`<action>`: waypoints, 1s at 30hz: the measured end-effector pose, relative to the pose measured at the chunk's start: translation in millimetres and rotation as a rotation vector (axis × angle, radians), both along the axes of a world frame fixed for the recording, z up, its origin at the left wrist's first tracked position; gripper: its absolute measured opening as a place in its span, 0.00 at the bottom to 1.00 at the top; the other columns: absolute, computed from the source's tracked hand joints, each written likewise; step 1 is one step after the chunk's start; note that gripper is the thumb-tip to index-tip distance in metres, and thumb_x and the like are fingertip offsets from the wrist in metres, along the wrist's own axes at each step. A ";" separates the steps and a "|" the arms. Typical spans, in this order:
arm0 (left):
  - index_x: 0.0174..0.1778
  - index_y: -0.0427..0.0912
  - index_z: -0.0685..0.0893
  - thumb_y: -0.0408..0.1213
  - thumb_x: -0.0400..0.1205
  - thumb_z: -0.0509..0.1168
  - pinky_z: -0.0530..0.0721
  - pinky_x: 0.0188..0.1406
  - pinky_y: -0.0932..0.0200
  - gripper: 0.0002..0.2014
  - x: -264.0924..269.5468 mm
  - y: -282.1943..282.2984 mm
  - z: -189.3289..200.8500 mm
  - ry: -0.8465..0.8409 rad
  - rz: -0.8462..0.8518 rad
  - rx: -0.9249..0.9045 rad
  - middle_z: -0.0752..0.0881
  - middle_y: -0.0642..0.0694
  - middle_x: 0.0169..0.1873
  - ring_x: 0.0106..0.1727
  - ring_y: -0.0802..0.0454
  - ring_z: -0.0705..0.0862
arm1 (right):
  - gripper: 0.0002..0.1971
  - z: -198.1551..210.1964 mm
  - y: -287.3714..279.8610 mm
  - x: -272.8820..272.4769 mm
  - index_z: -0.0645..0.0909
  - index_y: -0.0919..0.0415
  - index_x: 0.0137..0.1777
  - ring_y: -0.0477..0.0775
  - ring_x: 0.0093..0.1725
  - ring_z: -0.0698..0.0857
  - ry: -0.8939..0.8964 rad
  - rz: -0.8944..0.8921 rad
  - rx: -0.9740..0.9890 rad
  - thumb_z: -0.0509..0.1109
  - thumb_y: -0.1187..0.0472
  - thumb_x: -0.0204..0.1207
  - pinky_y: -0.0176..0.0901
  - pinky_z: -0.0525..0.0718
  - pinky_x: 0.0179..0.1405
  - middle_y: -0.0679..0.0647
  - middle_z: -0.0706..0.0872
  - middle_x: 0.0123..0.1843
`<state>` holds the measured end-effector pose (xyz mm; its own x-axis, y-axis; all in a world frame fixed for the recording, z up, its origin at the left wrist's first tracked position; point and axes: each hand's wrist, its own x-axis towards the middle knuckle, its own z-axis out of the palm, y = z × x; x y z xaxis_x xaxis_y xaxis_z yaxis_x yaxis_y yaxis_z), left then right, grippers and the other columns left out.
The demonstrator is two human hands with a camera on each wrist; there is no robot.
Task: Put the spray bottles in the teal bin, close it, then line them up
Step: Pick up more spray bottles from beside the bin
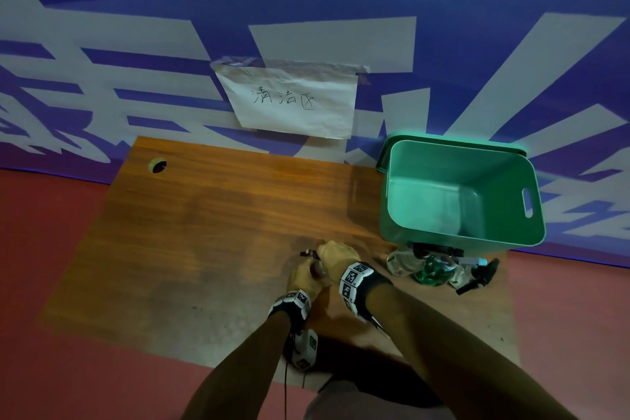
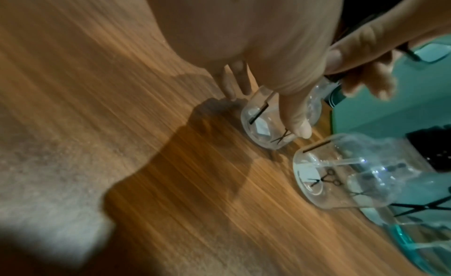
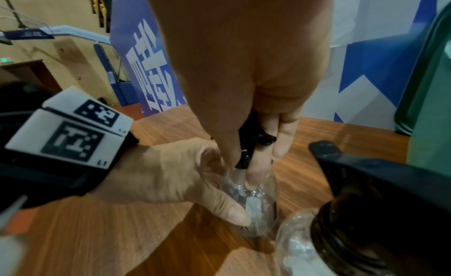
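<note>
Both hands hold one clear spray bottle [image 2: 262,126] at the middle front of the wooden table [image 1: 204,215]. My left hand [image 1: 303,278] wraps its body, thumb [image 2: 299,126] across the front. My right hand [image 1: 335,254] grips its black spray head [image 3: 246,147] from above. I cannot tell if its base touches the table. To the right, in front of the bin, stand another clear bottle [image 1: 400,261], a green bottle [image 1: 431,273] and a third bottle with a black trigger [image 1: 477,278]. The teal bin [image 1: 399,225] is open and empty at the back right.
A teal lid [image 1: 383,155] stands behind the bin against the blue and white wall. A paper sign [image 1: 293,99] is taped to that wall. The table has a cable hole [image 1: 158,166] at its far left. Red floor surrounds the table.
</note>
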<state>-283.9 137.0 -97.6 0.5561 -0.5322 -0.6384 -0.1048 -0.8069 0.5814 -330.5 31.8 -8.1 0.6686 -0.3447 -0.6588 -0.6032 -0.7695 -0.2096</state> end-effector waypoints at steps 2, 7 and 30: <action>0.54 0.49 0.88 0.39 0.71 0.78 0.86 0.50 0.55 0.16 3.4 -1.1 -0.4 -0.025 -0.042 0.020 0.91 0.52 0.45 0.49 0.49 0.88 | 0.14 -2.6 -2.7 -2.7 0.84 0.66 0.64 0.64 0.60 0.88 -0.007 -0.013 0.012 0.68 0.66 0.80 0.52 0.87 0.55 0.63 0.88 0.60; 0.47 0.45 0.87 0.40 0.76 0.70 0.87 0.45 0.52 0.06 5.4 -6.0 2.6 -0.142 -0.150 0.065 0.92 0.45 0.44 0.48 0.42 0.89 | 0.13 -9.7 -0.9 -7.3 0.83 0.64 0.63 0.63 0.62 0.86 -0.046 -0.004 -0.030 0.70 0.66 0.79 0.52 0.86 0.57 0.61 0.87 0.61; 0.55 0.48 0.88 0.42 0.72 0.78 0.88 0.51 0.51 0.16 -6.6 -7.7 8.1 -0.134 -0.138 0.081 0.92 0.46 0.50 0.54 0.43 0.90 | 0.14 -9.9 -14.6 -32.7 0.83 0.57 0.56 0.59 0.47 0.90 -0.160 -0.136 0.064 0.78 0.56 0.72 0.48 0.90 0.44 0.56 0.90 0.51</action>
<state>-290.5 129.3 -89.4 0.5644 -0.5593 -0.6071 -0.2894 -0.8229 0.4890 -363.2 17.2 -18.0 0.7163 -0.4001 -0.5717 -0.6561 -0.6651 -0.3567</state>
